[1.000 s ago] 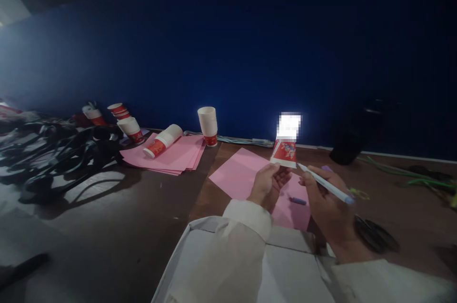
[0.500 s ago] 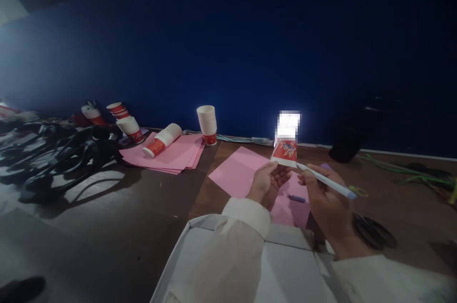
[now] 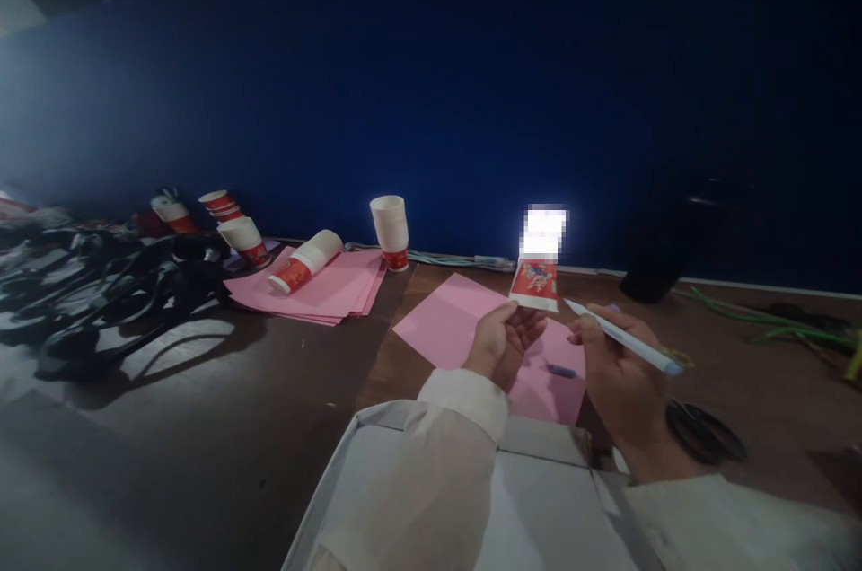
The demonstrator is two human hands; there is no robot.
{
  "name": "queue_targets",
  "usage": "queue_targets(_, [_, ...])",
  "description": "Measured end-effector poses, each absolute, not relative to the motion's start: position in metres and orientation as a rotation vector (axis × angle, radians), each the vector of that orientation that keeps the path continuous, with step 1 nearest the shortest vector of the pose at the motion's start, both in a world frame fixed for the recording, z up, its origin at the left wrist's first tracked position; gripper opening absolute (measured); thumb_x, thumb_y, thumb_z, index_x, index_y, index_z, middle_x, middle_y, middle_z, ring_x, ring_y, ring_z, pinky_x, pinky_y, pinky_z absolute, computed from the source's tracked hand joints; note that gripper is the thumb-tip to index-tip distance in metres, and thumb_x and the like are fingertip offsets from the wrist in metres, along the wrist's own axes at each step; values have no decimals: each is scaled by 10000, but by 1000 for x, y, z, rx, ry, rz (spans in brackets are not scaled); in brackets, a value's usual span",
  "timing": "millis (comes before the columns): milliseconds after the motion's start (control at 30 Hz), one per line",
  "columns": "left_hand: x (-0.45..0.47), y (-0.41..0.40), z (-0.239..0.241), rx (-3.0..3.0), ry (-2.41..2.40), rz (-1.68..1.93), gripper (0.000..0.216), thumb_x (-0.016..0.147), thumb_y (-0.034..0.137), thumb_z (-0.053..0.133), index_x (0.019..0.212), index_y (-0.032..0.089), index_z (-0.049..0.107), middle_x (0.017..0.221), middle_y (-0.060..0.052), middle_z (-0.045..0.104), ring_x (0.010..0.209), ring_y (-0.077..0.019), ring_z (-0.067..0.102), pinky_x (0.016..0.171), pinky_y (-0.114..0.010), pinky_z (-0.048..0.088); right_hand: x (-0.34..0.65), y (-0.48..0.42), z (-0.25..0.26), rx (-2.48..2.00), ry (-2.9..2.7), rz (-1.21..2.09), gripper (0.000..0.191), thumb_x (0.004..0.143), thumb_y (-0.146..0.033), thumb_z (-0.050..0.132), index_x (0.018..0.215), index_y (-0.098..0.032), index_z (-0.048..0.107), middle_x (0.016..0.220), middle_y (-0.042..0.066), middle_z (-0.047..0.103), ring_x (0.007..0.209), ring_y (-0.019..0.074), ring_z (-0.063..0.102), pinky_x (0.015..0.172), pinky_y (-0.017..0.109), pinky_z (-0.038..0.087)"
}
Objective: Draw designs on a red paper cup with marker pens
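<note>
My left hand (image 3: pixel 502 339) is closed at the near end of a red, printed paper cup (image 3: pixel 537 280), tilted above the pink paper sheet (image 3: pixel 444 315). In my right hand (image 3: pixel 623 382) is a white marker pen (image 3: pixel 629 338) with a light blue end, held like a writing pen. Its tip points at the cup's near right side, with a small gap between them. On the pink sheet, below the hands, lies a small dark blue pen cap (image 3: pixel 561 371).
A bright, pixelated screen (image 3: pixel 544 230) shines behind the cup. White-and-red cups (image 3: pixel 389 225) and a pink paper stack (image 3: pixel 337 297) are to the left, beyond them tangled black headsets (image 3: pixel 121 302). Black scissors handles (image 3: pixel 706 432) lie right; a white box (image 3: pixel 539 499) is in front.
My right hand and the marker pen have drawn slightly away from the cup, so the tip now stands apart from it. The left hand holds the cup nearly still.
</note>
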State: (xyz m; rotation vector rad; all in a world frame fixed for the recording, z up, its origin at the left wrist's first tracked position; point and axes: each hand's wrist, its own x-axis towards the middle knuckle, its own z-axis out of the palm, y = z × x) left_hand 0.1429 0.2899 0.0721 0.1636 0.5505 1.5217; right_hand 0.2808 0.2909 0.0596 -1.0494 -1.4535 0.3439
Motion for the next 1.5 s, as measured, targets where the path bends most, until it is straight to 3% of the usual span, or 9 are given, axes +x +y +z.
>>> queue_targets(133, [143,291,72,136,556,1513,195,905,156,521,958,77,692,770,-94,721,734,-152,699,713,-242,549,280,288,60,-1051,-1470,357,341,897,-456,631,1116,-196,650,781,16,694,732,193,680,914,445,523])
queue_targets(267, [143,294,69,132,541,1538,182,895,165,530,923,84,691,761,-87,715,718,-150,693,677,-234,546,279,288,58,-1094,-1480,441,352,891,-477,630,1112,-205,650,824,32,700,695,187,677,675,338,550])
queue_targets(333, [144,294,69,141,524,1541,183,900,169,524,896,90,689,758,-83,710,709,-146,686,670,-232,546,279,289,57,-1095,-1521,429,343,887,-489,630,1074,-204,664,810,34,699,699,186,676,639,312,540])
queue_targets(733, [149,288,72,336,573,1520,98,871,143,622,861,87,703,824,-89,715,738,-123,669,824,-261,552,276,286,64,-1136,-1590,343,327,902,-492,605,1042,-206,677,827,41,722,757,201,701,764,345,552])
queue_targets(900, [149,287,73,310,608,1517,155,894,150,577,880,70,709,824,-111,726,737,-140,685,827,-284,568,275,288,64,-1179,-1482,300,363,904,-518,590,1030,-190,681,772,47,716,694,205,700,725,349,552])
queue_targets(1033, [148,287,72,301,610,1510,182,900,176,568,906,70,717,840,-122,739,752,-155,699,828,-297,569,277,289,58,-1126,-1426,332,377,893,-505,610,1069,-175,662,863,70,718,686,198,698,698,356,565])
queue_targets(1400, [149,290,70,295,635,1510,194,903,171,548,922,64,709,855,-129,745,755,-154,707,780,-263,566,277,289,59,-1200,-1531,259,360,894,-511,604,1072,-211,693,823,55,710,774,221,686,820,401,551])
queue_targets(1500, [149,290,71,274,651,1519,184,903,173,552,913,69,704,847,-123,743,746,-150,706,792,-265,570,277,289,61,-1161,-1452,370,378,883,-528,614,1056,-202,696,843,53,712,752,202,678,779,383,554])
